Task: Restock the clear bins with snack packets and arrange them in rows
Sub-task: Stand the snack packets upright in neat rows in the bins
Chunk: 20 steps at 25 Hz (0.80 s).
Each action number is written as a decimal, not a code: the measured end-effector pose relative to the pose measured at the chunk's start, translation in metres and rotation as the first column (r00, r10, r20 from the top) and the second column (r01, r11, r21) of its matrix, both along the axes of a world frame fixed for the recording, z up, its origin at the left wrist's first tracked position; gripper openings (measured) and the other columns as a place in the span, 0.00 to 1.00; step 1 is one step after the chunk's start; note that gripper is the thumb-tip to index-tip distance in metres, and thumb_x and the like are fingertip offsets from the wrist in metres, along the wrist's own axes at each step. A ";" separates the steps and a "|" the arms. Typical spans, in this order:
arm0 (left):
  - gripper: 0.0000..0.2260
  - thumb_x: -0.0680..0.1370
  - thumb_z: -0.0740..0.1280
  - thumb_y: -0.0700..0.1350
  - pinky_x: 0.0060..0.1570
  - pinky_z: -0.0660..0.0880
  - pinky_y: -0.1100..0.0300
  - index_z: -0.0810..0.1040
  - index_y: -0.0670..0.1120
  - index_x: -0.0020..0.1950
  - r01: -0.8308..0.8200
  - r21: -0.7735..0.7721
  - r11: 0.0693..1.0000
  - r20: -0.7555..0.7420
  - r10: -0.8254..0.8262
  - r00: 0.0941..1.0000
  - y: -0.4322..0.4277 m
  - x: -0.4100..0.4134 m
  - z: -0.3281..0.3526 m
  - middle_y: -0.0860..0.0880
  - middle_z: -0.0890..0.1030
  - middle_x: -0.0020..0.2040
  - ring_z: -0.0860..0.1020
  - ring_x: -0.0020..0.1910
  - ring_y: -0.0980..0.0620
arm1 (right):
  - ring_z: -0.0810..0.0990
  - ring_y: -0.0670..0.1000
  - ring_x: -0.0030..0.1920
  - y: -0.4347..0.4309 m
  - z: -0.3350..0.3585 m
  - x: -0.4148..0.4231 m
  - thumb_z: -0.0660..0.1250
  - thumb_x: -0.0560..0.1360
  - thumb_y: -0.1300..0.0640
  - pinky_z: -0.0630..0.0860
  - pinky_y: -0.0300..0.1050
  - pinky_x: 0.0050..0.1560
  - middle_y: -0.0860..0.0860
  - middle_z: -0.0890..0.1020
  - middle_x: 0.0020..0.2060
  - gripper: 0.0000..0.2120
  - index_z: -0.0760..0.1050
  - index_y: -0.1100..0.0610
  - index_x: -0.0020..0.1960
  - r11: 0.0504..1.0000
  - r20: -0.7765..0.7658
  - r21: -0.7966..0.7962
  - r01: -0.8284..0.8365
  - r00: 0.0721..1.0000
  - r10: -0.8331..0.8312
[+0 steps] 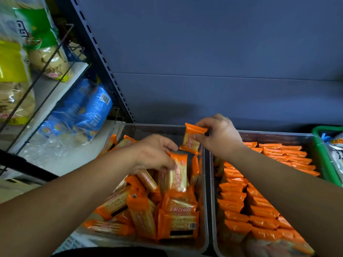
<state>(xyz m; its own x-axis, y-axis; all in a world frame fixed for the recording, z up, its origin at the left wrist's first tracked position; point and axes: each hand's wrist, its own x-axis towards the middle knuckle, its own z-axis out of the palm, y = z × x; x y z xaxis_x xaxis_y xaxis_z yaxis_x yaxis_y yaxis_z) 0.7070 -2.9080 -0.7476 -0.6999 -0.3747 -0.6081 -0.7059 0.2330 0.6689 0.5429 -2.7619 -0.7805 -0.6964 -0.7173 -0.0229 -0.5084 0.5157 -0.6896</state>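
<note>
We look down at two clear bins side by side. The left bin (148,130) holds a messy heap of orange packets (141,210); the right bin (278,137) has tidy rows (259,210). Our left hand (156,154) curls its fingers round one standing packet (179,173) near that bin's far right corner. It may touch the heap, but we can't be sure. Our right hand (220,138) pinches a second packet (192,140) by its top end, in the air over the wall between the bins. A green basket (327,127) sits beside the right bin's far right corner.

Shelf (74,160): left clear bin (157,127), right clear bin (278,138) side by side; green basket (323,129) at far right.
</note>
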 end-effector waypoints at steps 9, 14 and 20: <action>0.16 0.77 0.73 0.32 0.52 0.85 0.51 0.82 0.47 0.62 -0.274 0.077 0.959 -0.233 0.284 0.930 -0.023 0.001 0.003 0.48 0.88 0.53 0.87 0.52 0.51 | 0.71 0.55 0.65 -0.027 -0.006 0.014 0.75 0.75 0.52 0.73 0.52 0.61 0.49 0.73 0.60 0.15 0.77 0.45 0.60 0.946 -0.252 0.309 0.100 0.967 -0.020; 0.14 0.79 0.71 0.32 0.53 0.85 0.50 0.82 0.48 0.61 -0.320 0.045 0.946 -0.289 0.319 0.903 -0.029 0.003 -0.002 0.49 0.87 0.53 0.87 0.52 0.51 | 0.74 0.55 0.60 -0.031 -0.009 0.014 0.75 0.72 0.57 0.74 0.50 0.55 0.50 0.75 0.56 0.18 0.71 0.49 0.57 0.939 -0.265 0.308 0.155 0.961 -0.072; 0.14 0.78 0.73 0.33 0.47 0.85 0.57 0.81 0.46 0.61 -0.333 0.117 0.936 -0.369 0.352 0.860 -0.021 -0.007 -0.001 0.48 0.87 0.53 0.87 0.51 0.50 | 0.79 0.45 0.49 -0.025 0.009 0.008 0.71 0.79 0.52 0.78 0.43 0.48 0.47 0.80 0.48 0.03 0.82 0.47 0.46 0.990 0.139 -0.086 0.108 0.986 -0.096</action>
